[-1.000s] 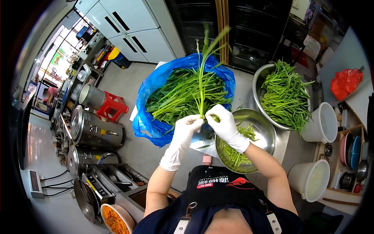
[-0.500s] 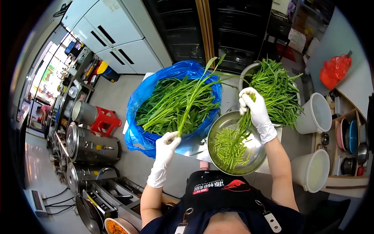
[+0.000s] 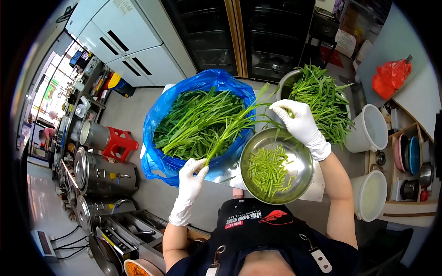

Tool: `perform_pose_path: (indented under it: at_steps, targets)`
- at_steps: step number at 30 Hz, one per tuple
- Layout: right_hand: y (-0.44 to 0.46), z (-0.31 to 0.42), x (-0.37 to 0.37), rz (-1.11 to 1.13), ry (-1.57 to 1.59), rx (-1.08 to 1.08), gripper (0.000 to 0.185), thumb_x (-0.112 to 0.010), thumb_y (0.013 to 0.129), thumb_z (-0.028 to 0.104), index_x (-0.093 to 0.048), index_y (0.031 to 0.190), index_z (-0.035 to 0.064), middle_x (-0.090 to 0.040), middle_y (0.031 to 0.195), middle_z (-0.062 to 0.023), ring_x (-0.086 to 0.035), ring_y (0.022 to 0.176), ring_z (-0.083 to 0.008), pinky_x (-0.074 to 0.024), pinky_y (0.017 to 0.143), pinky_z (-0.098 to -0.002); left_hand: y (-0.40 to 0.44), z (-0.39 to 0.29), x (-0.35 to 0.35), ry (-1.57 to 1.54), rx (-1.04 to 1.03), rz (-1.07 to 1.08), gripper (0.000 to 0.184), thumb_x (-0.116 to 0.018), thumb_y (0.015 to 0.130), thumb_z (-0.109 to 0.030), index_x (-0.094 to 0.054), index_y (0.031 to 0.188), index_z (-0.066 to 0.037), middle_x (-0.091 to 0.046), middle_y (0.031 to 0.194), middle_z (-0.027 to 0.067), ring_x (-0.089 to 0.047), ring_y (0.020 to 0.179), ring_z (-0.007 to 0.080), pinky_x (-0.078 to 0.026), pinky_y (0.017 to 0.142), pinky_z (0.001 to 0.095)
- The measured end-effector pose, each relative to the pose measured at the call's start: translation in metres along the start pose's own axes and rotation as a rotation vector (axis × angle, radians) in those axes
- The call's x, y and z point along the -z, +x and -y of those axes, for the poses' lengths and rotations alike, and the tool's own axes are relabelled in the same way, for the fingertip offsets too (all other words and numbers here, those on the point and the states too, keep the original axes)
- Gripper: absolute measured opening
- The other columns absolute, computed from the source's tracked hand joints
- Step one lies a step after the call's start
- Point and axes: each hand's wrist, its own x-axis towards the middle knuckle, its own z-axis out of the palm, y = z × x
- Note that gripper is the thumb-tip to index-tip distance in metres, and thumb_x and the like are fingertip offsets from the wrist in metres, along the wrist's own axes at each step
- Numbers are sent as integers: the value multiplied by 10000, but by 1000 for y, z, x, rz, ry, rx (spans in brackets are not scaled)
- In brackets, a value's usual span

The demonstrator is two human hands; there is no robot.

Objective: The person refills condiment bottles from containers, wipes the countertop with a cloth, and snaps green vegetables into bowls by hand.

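Observation:
My left hand (image 3: 191,181), in a white glove, pinches the lower end of a long green stalk (image 3: 224,138) beside a blue plastic bag (image 3: 149,131). Leafy greens (image 3: 193,119) fill the bag. Gloved in white too, my right hand (image 3: 301,124) is closed on some greens above the upper right rim of a steel bowl (image 3: 306,181). Short cut stem pieces (image 3: 269,170) lie inside that bowl. Behind my right hand, a larger steel basin (image 3: 285,87) is heaped with long green stalks (image 3: 322,101).
White buckets (image 3: 368,129) stand at the right, near a red plastic bag (image 3: 390,78). Large steel pots (image 3: 103,171) and a red stool (image 3: 120,143) are at the left. Another person (image 3: 47,133) is far off at the left edge.
My hands have moved apart, the left one down and left, the right one up and right to the bowl's far rim with greens. The view has shifted, and the held stalk now leans right.

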Motion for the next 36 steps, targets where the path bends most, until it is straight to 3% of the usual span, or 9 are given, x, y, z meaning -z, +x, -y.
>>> perform_pose_path:
  at_steps: [1, 4, 9, 11, 12, 15, 22, 25, 36]
  targets:
    - [0, -5, -7, -26, -46, 87, 169, -689, 854, 163, -698, 956, 29, -707, 881, -119, -690, 746, -221, -531, 653, -287, 0, 0, 0, 18, -21, 3, 230, -708, 763, 37, -689, 992, 20, -507, 705, 38, -490, 642, 129, -415, 607, 241]
    - [1, -4, -20, 32, -207, 356, 136, -679, 850, 116, -706, 968, 53, -712, 886, -113, -680, 674, -248, -537, 603, -304, 0, 0, 0, 35, -55, 4, 231, -707, 761, 41, -690, 990, 20, -492, 691, 40, -486, 630, 132, -409, 587, 247]
    - [-3, -6, -43, 297, -559, 541, 489, -740, 695, 175, -612, 1165, 126, -584, 707, -30, -607, 631, -210, -488, 538, -331, 0, -4, 2, 96, -124, 45, 242, -712, 748, 54, -688, 986, 19, -500, 698, 45, -494, 648, 149, -415, 602, 259]
    - [-3, -6, -52, 346, -713, 572, 540, -743, 676, 174, -588, 1190, 112, -575, 717, -19, -604, 646, -211, -481, 535, -340, 0, -5, 3, 137, -184, 56, 242, -716, 743, 50, -691, 981, 11, -503, 699, 50, -499, 653, 164, -418, 604, 269]
    - [-3, -1, -52, 335, -686, 575, 317, -585, 784, 130, -580, 1099, 96, -573, 732, -21, -623, 681, -200, -505, 539, -336, 1, -5, 4, 148, -226, 54, 241, -722, 741, 37, -695, 978, 0, -499, 694, 55, -501, 648, 179, -419, 595, 281]
    - [-6, 0, -57, 250, -622, 589, 306, -587, 784, 131, -575, 1088, 99, -567, 723, -21, -620, 676, -197, -503, 532, -334, 2, -8, 9, 173, -270, 55, 229, -726, 745, 24, -701, 969, -13, -495, 689, 59, -504, 647, 194, -422, 589, 295]
    - [-7, -6, -54, 272, -621, 541, 277, -617, 763, 139, -554, 1031, 102, -556, 729, -22, -611, 684, -200, -503, 533, -336, 3, -11, 14, 85, -113, 107, 211, -728, 758, 15, -700, 966, -1, -504, 695, 54, -498, 633, 177, -421, 587, 279]
    - [-9, -8, -49, 291, -642, 600, 268, -630, 752, 135, -551, 1003, 88, -562, 741, -29, -619, 708, -200, -505, 540, -337, 5, -11, 13, 76, -145, 124, 219, -727, 760, 11, -696, 976, 6, -512, 699, 54, -497, 625, 171, -418, 583, 272]
    - [-19, -21, -51, 323, -738, 579, 405, -647, 730, 141, -597, 1121, 45, -545, 727, -29, -586, 678, -188, -485, 543, -320, 15, -20, 11, -185, 20, 276, 226, -704, 787, -11, -685, 1009, 32, -492, 733, 22, -467, 685, 114, -397, 643, 247]
